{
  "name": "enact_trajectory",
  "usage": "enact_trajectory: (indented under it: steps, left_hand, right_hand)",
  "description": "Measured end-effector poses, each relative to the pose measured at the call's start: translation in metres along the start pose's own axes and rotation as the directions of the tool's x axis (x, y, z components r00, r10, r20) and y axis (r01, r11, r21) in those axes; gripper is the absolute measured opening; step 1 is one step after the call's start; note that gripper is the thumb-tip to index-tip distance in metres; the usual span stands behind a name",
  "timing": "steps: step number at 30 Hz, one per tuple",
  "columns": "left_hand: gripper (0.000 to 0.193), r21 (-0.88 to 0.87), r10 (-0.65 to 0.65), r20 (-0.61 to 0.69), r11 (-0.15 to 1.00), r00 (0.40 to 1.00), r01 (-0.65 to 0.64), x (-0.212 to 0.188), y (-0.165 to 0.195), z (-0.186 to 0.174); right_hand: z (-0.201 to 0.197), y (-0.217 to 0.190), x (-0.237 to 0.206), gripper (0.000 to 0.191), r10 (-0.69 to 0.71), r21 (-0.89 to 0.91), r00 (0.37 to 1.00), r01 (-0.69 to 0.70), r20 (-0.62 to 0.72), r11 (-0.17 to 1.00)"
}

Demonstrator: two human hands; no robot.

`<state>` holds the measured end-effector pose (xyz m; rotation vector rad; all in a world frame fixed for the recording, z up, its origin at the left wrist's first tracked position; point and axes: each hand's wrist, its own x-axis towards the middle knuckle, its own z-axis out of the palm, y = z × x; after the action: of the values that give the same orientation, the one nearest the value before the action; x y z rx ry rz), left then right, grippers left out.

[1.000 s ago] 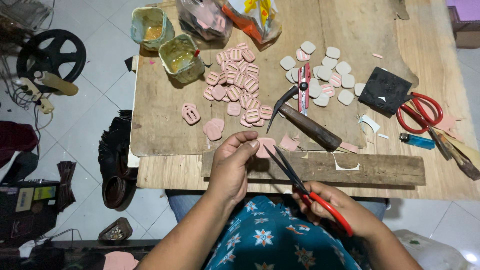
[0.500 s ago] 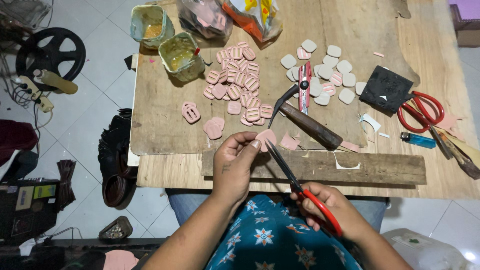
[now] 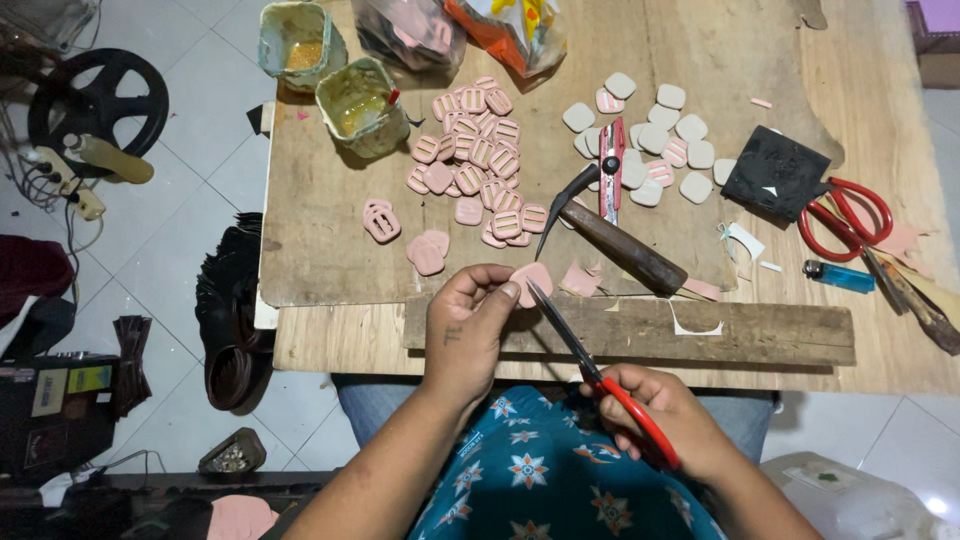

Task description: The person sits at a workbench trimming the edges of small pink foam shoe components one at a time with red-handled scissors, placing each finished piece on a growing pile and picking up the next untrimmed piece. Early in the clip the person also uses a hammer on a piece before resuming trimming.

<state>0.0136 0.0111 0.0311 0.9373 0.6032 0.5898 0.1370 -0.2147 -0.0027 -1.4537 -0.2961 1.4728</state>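
I pinched the small pink piece (image 3: 533, 279) in my left hand (image 3: 468, 325) at the table's near edge, while my right hand (image 3: 668, 418) gripped red-handled scissors (image 3: 600, 375), blades slightly parted at the piece.

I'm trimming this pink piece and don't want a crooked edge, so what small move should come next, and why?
Probably close the scissors gently: their open blades already meet the pink piece pinched in the left hand, while the right hand grips the red handles.
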Motion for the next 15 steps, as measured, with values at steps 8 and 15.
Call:
enact_trajectory:
  steps: [8, 15]
  left_hand:
    - [0.015, -0.001, 0.018, -0.045, 1.000, 0.999, -0.018, -0.0019, -0.0036, 0.0009]
    - [0.013, -0.052, 0.022, -0.050, 0.998, 0.999, -0.024, -0.0007, -0.0055, 0.0003]
  right_hand:
    - [0.0025, 0.0010, -0.0001, 0.031, 0.036, -0.018, 0.997, -0.038, -0.071, 0.999]
    - [0.0047, 0.0058, 0.0006, 0.027, 0.035, -0.031, 0.993, -0.039, -0.111, 0.999]
